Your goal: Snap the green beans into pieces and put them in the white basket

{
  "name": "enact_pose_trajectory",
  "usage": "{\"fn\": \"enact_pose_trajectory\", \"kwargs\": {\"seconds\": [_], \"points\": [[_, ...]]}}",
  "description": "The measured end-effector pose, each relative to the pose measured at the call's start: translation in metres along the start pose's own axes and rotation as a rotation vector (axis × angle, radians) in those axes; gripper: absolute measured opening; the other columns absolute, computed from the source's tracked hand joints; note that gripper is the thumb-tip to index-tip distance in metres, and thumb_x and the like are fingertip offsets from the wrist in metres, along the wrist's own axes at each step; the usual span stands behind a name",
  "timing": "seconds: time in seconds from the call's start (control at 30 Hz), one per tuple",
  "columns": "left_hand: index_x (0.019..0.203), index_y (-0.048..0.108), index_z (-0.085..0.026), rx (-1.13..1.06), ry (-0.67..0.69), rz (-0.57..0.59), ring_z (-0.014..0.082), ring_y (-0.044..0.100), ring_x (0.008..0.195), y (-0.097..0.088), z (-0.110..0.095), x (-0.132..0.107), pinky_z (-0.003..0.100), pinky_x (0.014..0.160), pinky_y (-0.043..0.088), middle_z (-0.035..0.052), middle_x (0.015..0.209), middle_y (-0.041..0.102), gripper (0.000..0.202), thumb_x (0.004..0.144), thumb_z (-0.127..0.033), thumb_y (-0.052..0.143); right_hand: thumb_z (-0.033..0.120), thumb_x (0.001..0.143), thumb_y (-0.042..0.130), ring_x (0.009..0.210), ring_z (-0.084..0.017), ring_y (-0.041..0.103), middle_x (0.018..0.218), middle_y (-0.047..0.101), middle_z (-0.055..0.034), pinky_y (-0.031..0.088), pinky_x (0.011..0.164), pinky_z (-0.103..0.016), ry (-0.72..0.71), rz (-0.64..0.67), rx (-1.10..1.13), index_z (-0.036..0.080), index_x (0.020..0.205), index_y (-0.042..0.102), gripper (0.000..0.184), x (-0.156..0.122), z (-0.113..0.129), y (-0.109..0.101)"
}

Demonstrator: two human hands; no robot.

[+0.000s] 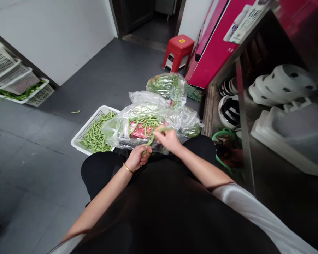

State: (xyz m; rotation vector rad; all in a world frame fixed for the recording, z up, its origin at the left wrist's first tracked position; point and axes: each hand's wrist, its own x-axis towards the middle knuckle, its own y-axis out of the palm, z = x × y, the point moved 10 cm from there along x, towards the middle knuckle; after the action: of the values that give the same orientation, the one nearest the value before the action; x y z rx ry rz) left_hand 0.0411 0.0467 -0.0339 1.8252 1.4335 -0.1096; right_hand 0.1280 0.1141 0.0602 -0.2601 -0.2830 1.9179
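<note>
Some beans (150, 140) — btwn L+R fingers (148, 151)

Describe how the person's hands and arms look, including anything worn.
The left hand has a gold-coloured bangle at its wrist; the right hand shows none. Neither wears a glove. The right sleeve is whitish, ending near the elbow; little of the whitish left sleeve shows.

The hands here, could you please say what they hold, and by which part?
Green beans: left hand around the near part, right hand at the far part.
</note>
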Motion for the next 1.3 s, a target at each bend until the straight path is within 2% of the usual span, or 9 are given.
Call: {"fn": "enact_pose_trajectory", "kwargs": {"seconds": [0.1,0.17,0.3,0.4,0.57,0.7,0.93,1.1,1.3], "points": [[0.063,0.052,-0.015,-0.004,0.055,-0.187,0.0039,0.026,0.032,-0.028,0.002,0.008,0.017,0.031,0.015,-0.0054,0.044,0.038,0.019,0.073,-0.03,0.06,0.044,0.081,0.057,0.078,-0.018,0.061,0.079,0.065,-0.0073,0.049,0.068,-0.028,-0.129,0.17,-0.13,0.019,0.081,0.06,0.025,-0.028,0.012,0.028],[0.064,0.053,-0.014,-0.009,0.053,-0.197,0.0056,0.035,0.034,-0.033,0.003,0.011,0.017,0.031,0.02,-0.0015,0.048,0.048,0.021,0.074,-0.032,0.06,0.047,0.081,0.055,0.069,-0.016,0.062,0.071,0.064,-0.0056,0.049,0.06,-0.026,0.004,0.254,-0.025,0.018,0.078,0.059,0.029,-0.032,-0.01,0.04],[0.077,0.057,-0.014,0.038,-0.054,-0.017,0.013,0.054,0.047,-0.009,0.006,0.006,0.02,0.037,0.034,0.0067,0.066,0.062,0.028,0.074,-0.042,0.062,0.051,0.08,0.053,0.044,-0.01,0.053,0.054,0.055,0.0016,0.043,0.043,-0.021,0.294,0.314,0.213,0.015,0.074,0.054,0.037,-0.021,-0.064,0.05],[0.077,0.055,-0.016,0.119,-0.071,0.01,0.0067,0.037,0.035,0.003,0.006,0.001,0.017,0.033,0.02,-0.0026,0.052,0.048,0.03,0.073,-0.044,0.064,0.045,0.079,0.057,0.045,-0.008,0.05,0.055,0.054,0.0026,0.039,0.045,-0.019,0.206,0.248,0.023,0.014,0.074,0.057,0.031,-0.013,-0.068,0.041],[0.065,0.049,-0.018,0.571,0.302,-0.174,0.009,0.034,0.043,-0.004,-0.031,-0.008,0.021,0.043,0.026,-0.0033,0.052,0.042,0.026,0.077,-0.039,0.061,0.04,0.079,0.058,0.052,-0.008,0.047,0.05,0.048,0.0027,0.036,0.048,-0.018,0.083,0.097,-0.214,0.016,0.056,0.049,0.035,-0.012,-0.05,0.022],[0.065,0.049,-0.02,0.87,0.585,-0.197,0.0133,0.041,0.054,0.011,-0.056,-0.029,0.025,0.058,0.033,-0.0009,0.058,0.046,0.019,0.08,-0.028,0.058,0.052,0.076,0.058,0.038,-0.008,0.043,0.044,0.044,0.0048,0.034,0.037,-0.019,0.281,0.325,0.249,0.018,0.058,0.045,0.041,-0.023,-0.066,0.045],[0.068,0.048,-0.019,0.631,0.502,-0.067,0.0098,0.038,0.048,0.011,-0.034,-0.021,0.023,0.049,0.031,-0.0032,0.054,0.045,0.028,0.083,-0.042,0.054,0.055,0.068,0.065,0.029,-0.007,0.04,0.041,0.042,0.0092,0.032,0.026,-0.018,0.246,0.619,1.002,0.017,0.071,0.047,0.042,-0.051,-0.022,0.07],[0.087,0.052,-0.019,0.123,0.322,-0.088,0.0055,0.023,0.037,-0.004,-0.025,-0.01,0.018,0.035,0.017,-0.0087,0.051,0.034,0.037,0.077,-0.054,0.057,0.048,0.069,0.069,0.029,-0.007,0.043,0.038,0.047,0.0066,0.036,0.031,-0.018,0.274,0.887,0.722,0.012,0.071,0.054,0.039,-0.059,-0.023,0.095],[0.07,0.054,-0.015,0.363,0.247,-0.166,0.0046,0.033,0.038,-0.009,-0.03,-0.014,0.018,0.038,0.025,-0.006,0.051,0.045,0.031,0.062,-0.036,0.074,0.049,0.074,0.063,0.037,-0.006,0.043,0.043,0.048,0.0051,0.035,0.041,-0.018,0.304,0.788,0.033,0.013,0.067,0.057,0.037,-0.047,-0.064,0.093]]}}
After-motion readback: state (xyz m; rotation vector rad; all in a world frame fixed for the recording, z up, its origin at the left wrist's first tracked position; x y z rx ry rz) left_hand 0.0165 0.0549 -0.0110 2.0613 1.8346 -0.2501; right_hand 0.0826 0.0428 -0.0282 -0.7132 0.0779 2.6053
